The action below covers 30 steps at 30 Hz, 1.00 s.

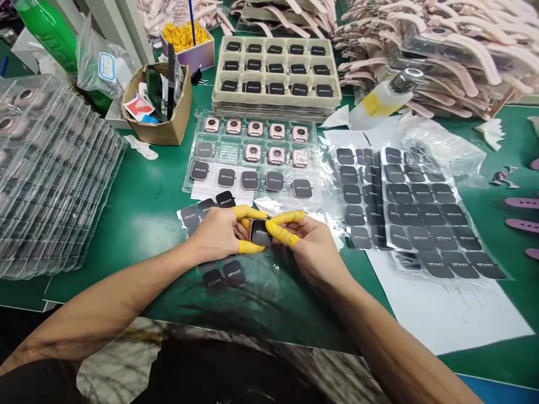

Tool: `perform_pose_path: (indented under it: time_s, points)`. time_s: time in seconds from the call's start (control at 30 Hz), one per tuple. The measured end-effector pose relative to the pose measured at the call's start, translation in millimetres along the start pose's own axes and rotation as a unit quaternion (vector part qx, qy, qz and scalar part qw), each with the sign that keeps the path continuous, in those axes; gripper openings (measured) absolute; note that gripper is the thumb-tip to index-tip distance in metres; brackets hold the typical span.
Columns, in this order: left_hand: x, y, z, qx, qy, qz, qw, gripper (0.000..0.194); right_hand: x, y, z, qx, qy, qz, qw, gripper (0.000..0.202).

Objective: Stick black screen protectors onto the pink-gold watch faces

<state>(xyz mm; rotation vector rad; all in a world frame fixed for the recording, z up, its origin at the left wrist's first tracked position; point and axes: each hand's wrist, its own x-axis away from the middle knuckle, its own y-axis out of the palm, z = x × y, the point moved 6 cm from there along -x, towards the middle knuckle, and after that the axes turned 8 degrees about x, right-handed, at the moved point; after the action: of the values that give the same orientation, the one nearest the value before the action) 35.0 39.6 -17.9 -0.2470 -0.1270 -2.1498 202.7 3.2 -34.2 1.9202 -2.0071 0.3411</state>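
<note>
Between my hands is a smartwatch body with a black printed film on its face. My left hand, in yellow finger cots, grips it by its left side and edges. My right hand, also in finger cots, pinches the right edge of the watch and film. Under my left hand lies a clear sheet of black screen films, partly hidden. Just beyond, a clear plastic tray holds pink watch bodies in its back rows and film-covered ones in the front row. One pocket in the middle row holds no watch.
At the right are more film sheets on white paper, and a liquid bottle. Stacked trays rise at the left. Behind stand a beige compartment tray, a cardboard box and pink straps.
</note>
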Motion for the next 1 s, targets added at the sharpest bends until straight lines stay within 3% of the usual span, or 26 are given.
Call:
perform_pose_path:
  time_s: [0.47, 0.7, 0.87, 1.0]
  points:
    - [0.4, 0.0, 1.1, -0.031, 0.021, 0.003, 0.999, 0.050, 0.1, -1.0, 1.4, 0.013, -0.016, 0.010, 1.000, 0.043]
    - [2.1, 0.4, 1.4, -0.017, -0.009, 0.006, 1.000, 0.054, 2.8, -1.8, 1.0, 0.022, -0.029, 0.018, 0.999, 0.045]
    - [-3.7, -11.1, -1.9, 0.124, -0.044, 0.045, 0.990, 0.075, 2.5, -2.8, 2.7, 0.100, -0.144, -0.040, 0.984, 0.059]
    - [-6.2, -16.0, -3.5, 0.217, -0.033, 0.090, 0.972, 0.066, 7.1, 9.0, 3.7, 0.253, -0.292, -0.082, 0.919, 0.091]
